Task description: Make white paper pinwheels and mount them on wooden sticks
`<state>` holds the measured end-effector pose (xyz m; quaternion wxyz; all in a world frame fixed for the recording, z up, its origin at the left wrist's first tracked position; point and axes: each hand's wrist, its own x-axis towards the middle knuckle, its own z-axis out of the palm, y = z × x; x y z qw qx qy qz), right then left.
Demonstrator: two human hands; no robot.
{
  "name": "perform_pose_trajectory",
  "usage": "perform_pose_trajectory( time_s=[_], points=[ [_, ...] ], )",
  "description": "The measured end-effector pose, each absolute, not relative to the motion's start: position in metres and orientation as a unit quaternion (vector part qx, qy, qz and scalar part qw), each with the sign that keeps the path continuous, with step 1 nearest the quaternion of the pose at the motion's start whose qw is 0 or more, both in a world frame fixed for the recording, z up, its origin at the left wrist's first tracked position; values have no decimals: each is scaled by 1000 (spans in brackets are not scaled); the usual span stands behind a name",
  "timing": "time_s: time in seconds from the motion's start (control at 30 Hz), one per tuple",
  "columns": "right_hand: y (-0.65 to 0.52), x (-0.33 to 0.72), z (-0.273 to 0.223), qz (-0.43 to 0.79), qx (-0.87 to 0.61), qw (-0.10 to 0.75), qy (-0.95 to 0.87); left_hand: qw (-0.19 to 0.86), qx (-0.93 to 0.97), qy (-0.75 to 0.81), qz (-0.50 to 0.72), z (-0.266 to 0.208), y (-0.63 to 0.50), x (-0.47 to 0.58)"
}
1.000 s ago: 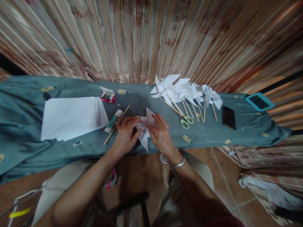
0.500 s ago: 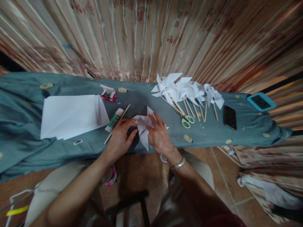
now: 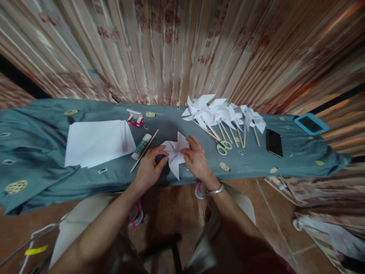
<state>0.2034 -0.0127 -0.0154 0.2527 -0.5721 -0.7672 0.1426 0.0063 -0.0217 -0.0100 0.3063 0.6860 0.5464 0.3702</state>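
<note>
A white paper pinwheel (image 3: 175, 154) without a stick lies in front of me, its blades folded toward the middle. My left hand (image 3: 152, 163) has its thumb and fingers at the pinwheel's left side, pinching the paper there. On the right side, my right hand (image 3: 196, 158) grips a blade edge between thumb and fingers, its other fingers raised. Just left of the pinwheel, a wooden stick (image 3: 145, 151) leans along a green and white glue stick (image 3: 141, 146). Behind them stands an open red and white box (image 3: 135, 118) of small dark pieces.
A stack of white paper (image 3: 95, 142) lies at the left. Several finished pinwheels (image 3: 222, 112) on sticks lie at the back right, near green-handled scissors (image 3: 224, 147). A black phone (image 3: 274, 142) and a blue-framed device (image 3: 310, 124) are farther right. A pleated curtain (image 3: 176, 49) hangs behind.
My right hand has shifted from over the pinwheel's middle to its right edge, uncovering the folded centre. My left hand stays at the left side. The view has shifted slightly.
</note>
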Motion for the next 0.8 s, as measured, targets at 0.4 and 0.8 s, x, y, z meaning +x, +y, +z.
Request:
perform_pose_trajectory(
  time_s=[0.4,0.8],
  points=[
    [0,219,-5,219,-635,282,-686,551,471,519,452,-14,-30,6],
    [15,217,-17,348,-645,376,-567,612,338,502,510,-7,-37,18]
  ],
)
